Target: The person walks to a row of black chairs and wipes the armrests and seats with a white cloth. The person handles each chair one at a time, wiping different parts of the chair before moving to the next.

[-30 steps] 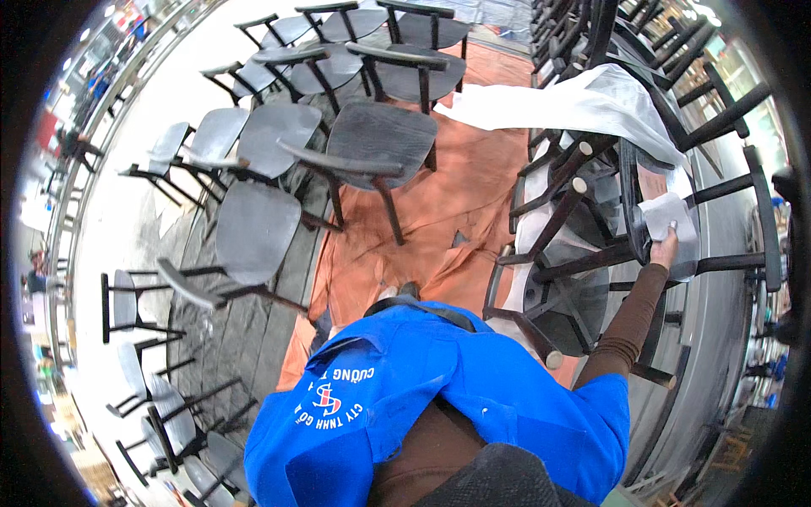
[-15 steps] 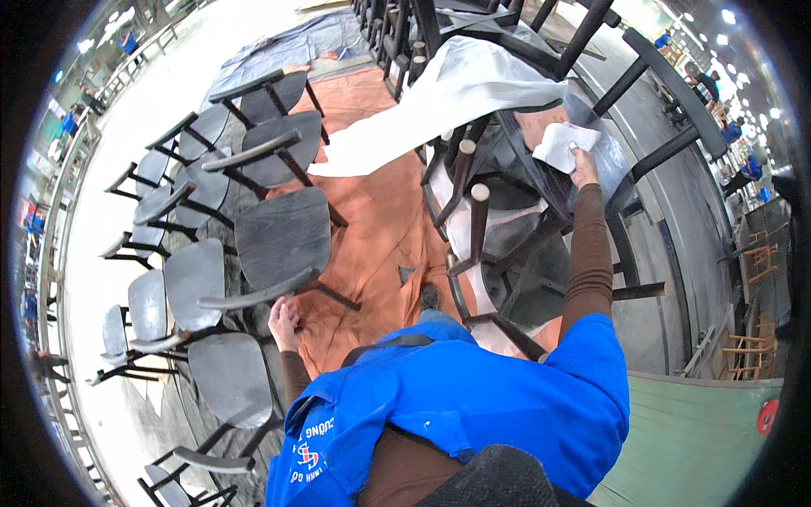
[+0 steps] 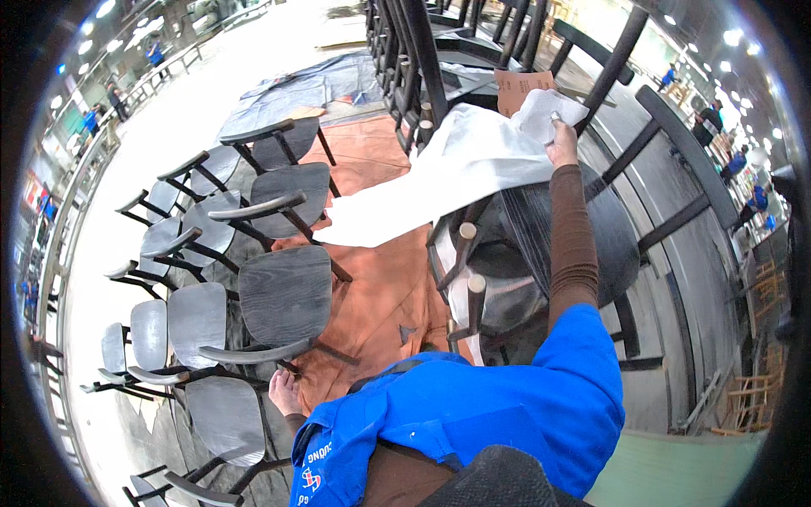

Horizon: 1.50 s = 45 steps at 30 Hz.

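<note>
My right hand (image 3: 561, 145) is closed on a crumpled white piece (image 3: 541, 117), paper or cloth; I cannot tell which. Just beyond it shows a brown printed sheet (image 3: 517, 88), like sandpaper backing. A long white sheet (image 3: 439, 173) is draped under that hand and runs off to the left. Below my right forearm is the dark round seat of a black chair (image 3: 617, 232), its backrest to the right. Low on the left, my left hand (image 3: 285, 391) hangs with loosely bent fingers, nothing seen in them, beside a black chair (image 3: 287, 296).
Rows of black chairs (image 3: 198, 313) stand to my left. Stacked black chairs (image 3: 405, 68) rise ahead. An orange sheet (image 3: 380, 287) covers the floor between, with a blue-grey tarp (image 3: 304, 89) beyond. Upturned chair legs (image 3: 476, 296) point toward me at the right. Other people work far off.
My right hand has shifted up and a little left with the white piece. The brown sheet now sticks out beyond it, and the round seat is uncovered. The whole view has tilted upward.
</note>
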Available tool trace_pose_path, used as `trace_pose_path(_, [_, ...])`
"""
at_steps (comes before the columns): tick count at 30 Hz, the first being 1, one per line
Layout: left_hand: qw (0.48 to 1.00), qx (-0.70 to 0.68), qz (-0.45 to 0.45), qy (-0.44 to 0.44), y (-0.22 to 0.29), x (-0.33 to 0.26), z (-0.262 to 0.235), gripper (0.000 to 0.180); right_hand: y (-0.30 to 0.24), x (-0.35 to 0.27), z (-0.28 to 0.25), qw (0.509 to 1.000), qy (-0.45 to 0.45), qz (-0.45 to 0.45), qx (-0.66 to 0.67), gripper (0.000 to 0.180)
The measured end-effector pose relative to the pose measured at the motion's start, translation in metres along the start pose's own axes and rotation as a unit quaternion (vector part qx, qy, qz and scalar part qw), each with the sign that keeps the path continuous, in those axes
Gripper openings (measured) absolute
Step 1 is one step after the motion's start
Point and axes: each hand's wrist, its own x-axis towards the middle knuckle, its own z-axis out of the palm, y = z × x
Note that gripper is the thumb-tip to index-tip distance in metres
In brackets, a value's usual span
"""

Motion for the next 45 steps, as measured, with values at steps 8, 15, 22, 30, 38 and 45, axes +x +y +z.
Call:
trace_pose_path(8, [0.998,-0.019,0.050,0.017,0.009,-0.017,0.048,0.028,0.041,0.107,0.017,0.997,-0.060,-0.016,-0.042,0.026])
trace_pose_path(15, [0.979,0.132,0.152,-0.028,0.051,-0.027,0.175,0.025,-0.046,0.057,-0.114,0.982,-0.055,-0.099,-0.152,0.030])
trace_pose_path(22, [0.737,0.255,0.394,-0.486,0.058,-0.107,0.428,0.057,-0.156,-0.081,-0.202,0.983,0.145,-0.110,-0.028,0.044])
trace_pose_path(30, [0.486,0.356,0.624,-0.498,0.019,-0.148,0.639,0.102,-0.225,-0.214,-0.312,0.951,0.253,-0.170,-0.058,0.048])
trace_pose_path(38, [0.446,0.415,0.530,-0.590,-0.006,-0.192,0.640,0.016,-0.222,-0.255,-0.314,0.935,0.276,-0.211,-0.065,0.053])
trace_pose_path(45, [0.417,0.214,0.585,-0.662,0.028,-0.228,0.705,0.037,-0.193,-0.266,-0.222,0.950,0.240,-0.189,-0.070,0.057])
